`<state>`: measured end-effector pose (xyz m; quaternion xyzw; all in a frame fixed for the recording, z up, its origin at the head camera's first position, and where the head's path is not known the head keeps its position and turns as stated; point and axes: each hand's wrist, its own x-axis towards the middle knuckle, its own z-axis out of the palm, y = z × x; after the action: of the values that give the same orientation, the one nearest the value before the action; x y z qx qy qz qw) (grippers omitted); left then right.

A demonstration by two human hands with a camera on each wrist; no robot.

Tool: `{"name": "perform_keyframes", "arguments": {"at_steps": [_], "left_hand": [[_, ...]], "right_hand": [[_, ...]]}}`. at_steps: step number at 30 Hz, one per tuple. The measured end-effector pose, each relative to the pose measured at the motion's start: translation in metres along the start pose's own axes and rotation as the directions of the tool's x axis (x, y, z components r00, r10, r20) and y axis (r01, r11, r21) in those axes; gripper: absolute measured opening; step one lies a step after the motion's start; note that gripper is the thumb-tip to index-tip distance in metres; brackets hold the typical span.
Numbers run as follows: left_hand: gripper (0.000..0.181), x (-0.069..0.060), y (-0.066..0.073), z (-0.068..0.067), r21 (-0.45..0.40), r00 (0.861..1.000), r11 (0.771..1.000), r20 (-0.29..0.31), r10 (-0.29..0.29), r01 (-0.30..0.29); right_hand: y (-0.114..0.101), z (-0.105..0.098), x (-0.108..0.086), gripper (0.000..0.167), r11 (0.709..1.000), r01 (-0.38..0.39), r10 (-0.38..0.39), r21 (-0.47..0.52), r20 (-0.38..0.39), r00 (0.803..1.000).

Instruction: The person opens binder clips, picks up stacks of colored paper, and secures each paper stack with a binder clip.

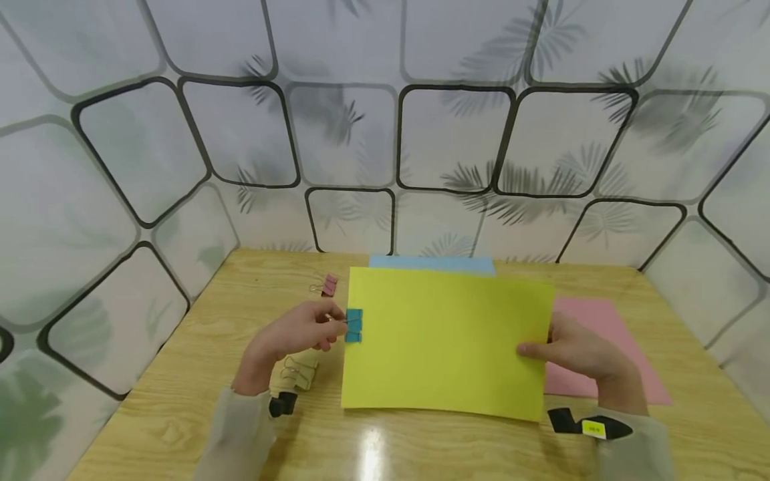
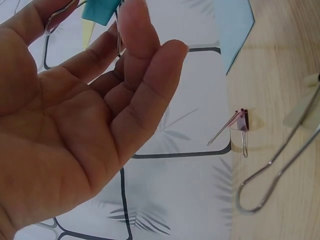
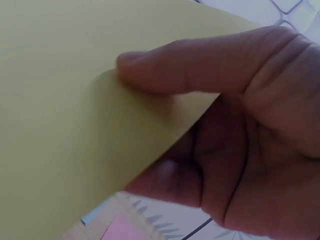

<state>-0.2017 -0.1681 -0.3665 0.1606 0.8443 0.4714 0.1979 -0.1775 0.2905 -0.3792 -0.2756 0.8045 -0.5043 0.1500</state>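
Note:
A yellow sheet [image 1: 448, 341] is held up above the table between both hands. On its left edge sits a teal binder clip [image 1: 353, 325], also at the top of the left wrist view [image 2: 101, 11]. The left hand [image 1: 303, 327] pinches the clip's wire handles between thumb and fingers. At the sheet's right edge the right hand [image 1: 580, 347] grips the paper, thumb on the front and fingers behind; the right wrist view shows this hand [image 3: 240, 100] on the yellow paper [image 3: 50, 110].
Behind the yellow sheet lies a light blue sheet [image 1: 433, 263]; a pink sheet [image 1: 601, 354] is to the right. A pink binder clip [image 1: 329, 285] lies at the back left, and pale yellow clips [image 1: 301, 374] lie near the left wrist. A patterned backdrop surrounds the wooden table [image 1: 198, 374].

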Motion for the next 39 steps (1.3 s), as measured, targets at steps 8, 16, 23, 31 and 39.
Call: {"name": "perform_keyframes", "arguments": {"at_steps": [8,16,23,31,39], "left_hand": [[0.029,0.0064,-0.0027,0.0062,0.109,0.999,0.994,0.039,-0.021,0.016],[0.023,0.0076,-0.0077,0.007,0.174,0.995,0.982,0.087,0.053,-0.067],[0.024,0.0079,-0.0061,0.0076,0.25,0.996,0.965,0.059,0.069,-0.082],[0.025,0.007,-0.0077,0.006,0.279,0.996,0.957,0.074,0.057,-0.075],[0.026,0.0066,-0.0077,0.0077,0.284,0.995,0.956,0.086,0.056,-0.079]], "right_hand": [[0.0009,0.0037,0.0017,0.039,0.982,-0.18,0.182,-0.048,0.032,0.983],[0.0014,0.006,0.0025,0.037,0.982,-0.181,0.182,-0.052,0.022,0.983],[0.0041,0.0033,0.0029,0.036,0.984,-0.156,0.159,-0.083,0.026,0.987],[0.0031,0.0048,0.0024,0.038,0.981,-0.184,0.187,-0.059,0.035,0.982],[0.0062,0.0015,-0.0009,0.039,0.989,-0.139,0.14,-0.042,0.035,0.989]]}}
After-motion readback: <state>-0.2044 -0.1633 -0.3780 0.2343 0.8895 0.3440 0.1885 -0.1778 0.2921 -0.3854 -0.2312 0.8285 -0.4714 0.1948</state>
